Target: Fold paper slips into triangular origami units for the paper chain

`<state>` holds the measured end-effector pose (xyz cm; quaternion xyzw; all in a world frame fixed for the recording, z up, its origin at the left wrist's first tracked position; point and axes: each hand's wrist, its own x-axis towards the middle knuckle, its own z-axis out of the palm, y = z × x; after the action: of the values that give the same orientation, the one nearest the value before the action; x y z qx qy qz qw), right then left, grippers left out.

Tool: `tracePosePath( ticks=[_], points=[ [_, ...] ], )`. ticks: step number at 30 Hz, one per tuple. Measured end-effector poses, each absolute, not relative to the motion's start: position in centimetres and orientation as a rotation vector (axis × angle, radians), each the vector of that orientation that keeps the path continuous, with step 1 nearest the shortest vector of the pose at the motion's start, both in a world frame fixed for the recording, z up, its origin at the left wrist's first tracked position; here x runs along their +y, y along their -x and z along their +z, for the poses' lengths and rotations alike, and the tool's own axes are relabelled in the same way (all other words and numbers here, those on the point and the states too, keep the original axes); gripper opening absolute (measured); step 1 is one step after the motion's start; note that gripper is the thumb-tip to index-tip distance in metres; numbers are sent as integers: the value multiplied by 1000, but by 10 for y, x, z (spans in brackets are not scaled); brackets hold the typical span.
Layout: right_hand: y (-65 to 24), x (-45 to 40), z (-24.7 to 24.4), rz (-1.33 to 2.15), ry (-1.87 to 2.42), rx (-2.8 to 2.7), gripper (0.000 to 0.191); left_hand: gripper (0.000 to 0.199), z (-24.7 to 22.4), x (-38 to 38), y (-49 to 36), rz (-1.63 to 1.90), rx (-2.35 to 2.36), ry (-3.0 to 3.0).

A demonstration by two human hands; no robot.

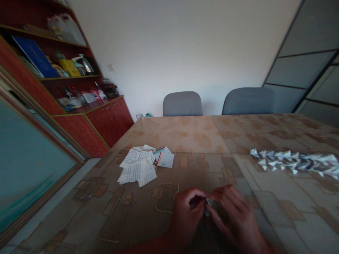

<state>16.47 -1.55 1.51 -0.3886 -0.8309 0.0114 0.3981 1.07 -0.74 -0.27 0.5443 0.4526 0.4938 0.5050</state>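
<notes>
Two bare hands, the left hand [185, 217] and right hand [235, 215], pinch one small whitish paper piece [207, 209] over the brown patterned table [198, 132]. Beyond the table's left side, a red-brown wooden cabinet [106, 121] holds white plastic jugs [71, 28] and a yellow box [70, 67].

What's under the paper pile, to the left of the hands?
The pile rests on the patterned table, which shows around it. Corners of lower sheets poke out; the rest of those, and whatever else is beneath, is covered.
</notes>
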Motion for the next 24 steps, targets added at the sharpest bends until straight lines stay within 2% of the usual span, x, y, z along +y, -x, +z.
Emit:
tracePosePath(
  ticks=[8,13,18,24],
  points=[
    [-165,-16,16,22,949,-2061,13,11,0,-8,-9,1156,1047,-1369],
    [-166,-12,20,567,1050,-1806,15,18,5,-4,-8,1125,1009,-1132],
    [-166,-8,14,1183,1151,-1421,29,25,6,-2,-7,1114,948,-1025],
    [-162,-10,9,1361,1078,-1375,37,23,7,-3,-7,1113,1034,-1064]
  ],
)
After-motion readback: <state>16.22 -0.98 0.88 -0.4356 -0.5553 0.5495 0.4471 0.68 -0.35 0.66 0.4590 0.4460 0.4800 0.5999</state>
